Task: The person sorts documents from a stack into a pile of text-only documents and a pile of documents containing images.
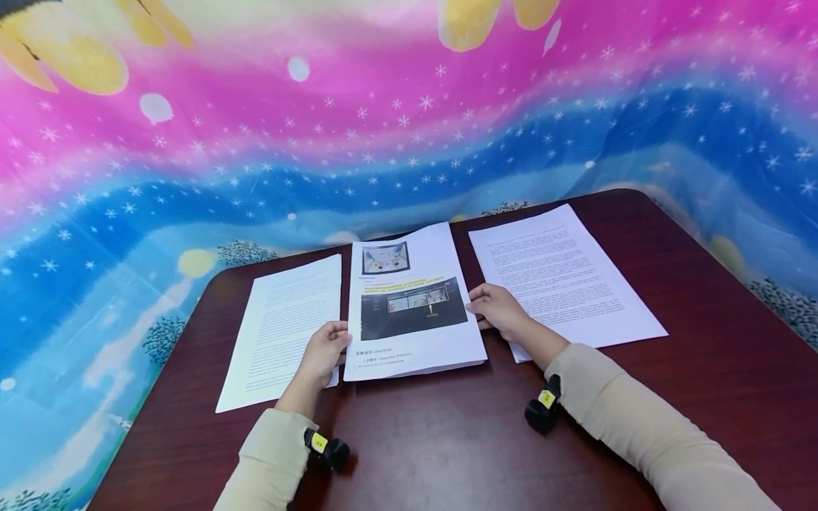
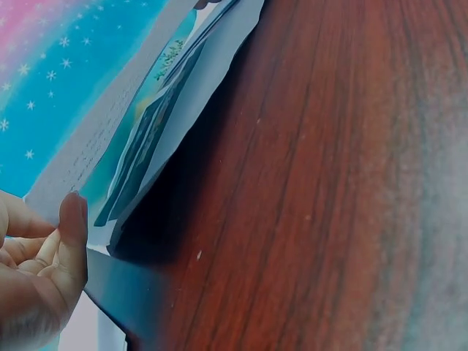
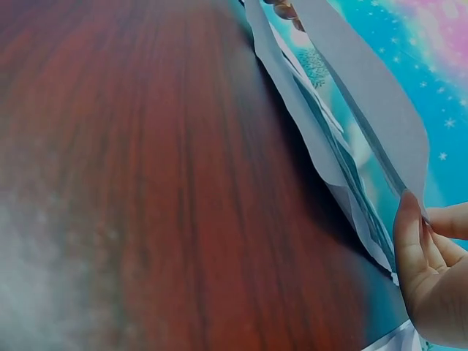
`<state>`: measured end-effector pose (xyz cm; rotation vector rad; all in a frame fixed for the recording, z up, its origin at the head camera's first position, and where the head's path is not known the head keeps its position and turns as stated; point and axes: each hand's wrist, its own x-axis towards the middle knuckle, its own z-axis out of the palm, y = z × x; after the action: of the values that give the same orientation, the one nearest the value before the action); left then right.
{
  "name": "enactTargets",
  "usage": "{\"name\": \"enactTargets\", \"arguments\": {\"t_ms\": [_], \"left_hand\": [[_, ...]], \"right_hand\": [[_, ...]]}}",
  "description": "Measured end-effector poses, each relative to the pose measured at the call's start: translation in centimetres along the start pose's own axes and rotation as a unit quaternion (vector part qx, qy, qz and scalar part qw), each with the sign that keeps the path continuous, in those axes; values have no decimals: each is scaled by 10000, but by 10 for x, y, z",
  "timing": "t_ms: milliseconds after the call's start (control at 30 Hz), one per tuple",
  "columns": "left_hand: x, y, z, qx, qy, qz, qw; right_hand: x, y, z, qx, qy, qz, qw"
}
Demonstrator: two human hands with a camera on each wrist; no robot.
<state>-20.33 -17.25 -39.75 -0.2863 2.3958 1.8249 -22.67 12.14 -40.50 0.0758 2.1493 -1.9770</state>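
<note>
Both hands hold a printed sheet point(image 1: 434, 339) with two pictures and a yellow-highlighted line, at the middle of the table. The left hand point(image 1: 324, 353) pinches its left edge between thumb and fingers. At the opposite edge, the right hand point(image 1: 505, 311) pinches it the same way. Both wrist views show the sheet point(image 2: 121, 110) point(image 3: 384, 110) raised, with a gap below it. Under it, other papers point(image 2: 191, 99) point(image 3: 314, 139) lie with slightly curled edges; how many cannot be told. In the head view the raised sheet mostly hides them.
A text-covered paper stack point(image 1: 290, 319) lies to the left, partly behind the left hand. Another text page point(image 1: 575, 284) lies to the right, its near-left corner behind the right hand. The dark wooden table point(image 1: 441, 440) has a patterned cloth backdrop point(image 1: 383, 142) behind it.
</note>
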Motion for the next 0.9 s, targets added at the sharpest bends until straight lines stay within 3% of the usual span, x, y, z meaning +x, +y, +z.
{"name": "enactTargets", "arguments": {"t_ms": [900], "left_hand": [[15, -10, 5, -84, -24, -48, 10000]], "right_hand": [[10, 8, 6, -379, 339, 387, 9980]]}}
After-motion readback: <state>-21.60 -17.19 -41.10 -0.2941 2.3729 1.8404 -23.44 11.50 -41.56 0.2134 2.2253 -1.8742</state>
